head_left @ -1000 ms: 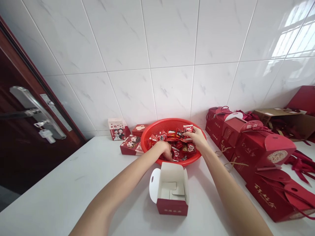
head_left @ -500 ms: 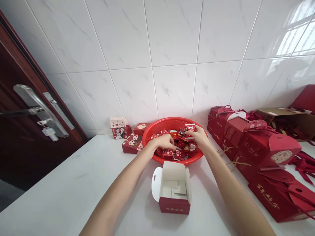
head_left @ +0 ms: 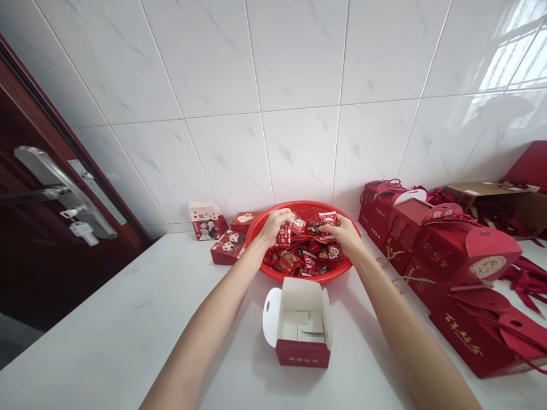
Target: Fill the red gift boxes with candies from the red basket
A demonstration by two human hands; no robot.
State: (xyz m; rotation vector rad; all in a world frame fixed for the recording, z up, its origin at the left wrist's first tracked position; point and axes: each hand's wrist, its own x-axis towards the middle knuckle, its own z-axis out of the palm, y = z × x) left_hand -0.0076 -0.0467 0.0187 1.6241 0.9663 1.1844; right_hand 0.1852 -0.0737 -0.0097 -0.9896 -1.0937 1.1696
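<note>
A red plastic basket (head_left: pixel 327 278) full of wrapped candies (head_left: pixel 310 262) stands against the tiled wall. Over its left side, my left hand (head_left: pixel 277 223) is closed on a red wrapped candy (head_left: pixel 284 234). My right hand (head_left: pixel 345 233), at the basket's right side, pinches a red-and-white candy packet (head_left: pixel 327 221). In front of the basket sits a small red gift box (head_left: pixel 303 354) with its white flaps up and open. Its white inside shows no candy.
Several red gift boxes (head_left: pixel 465 336) with cord handles line the right side. An open cardboard carton (head_left: pixel 482 196) lies behind them. Printed red boxes (head_left: pixel 228 245) rest left of the basket. A dark door (head_left: pixel 38 239) with keys in its lock is at far left.
My left hand has lifted from the middle of the candies up to the basket's left rim with a candy. My right hand stays nearly in place, still holding the packet.
</note>
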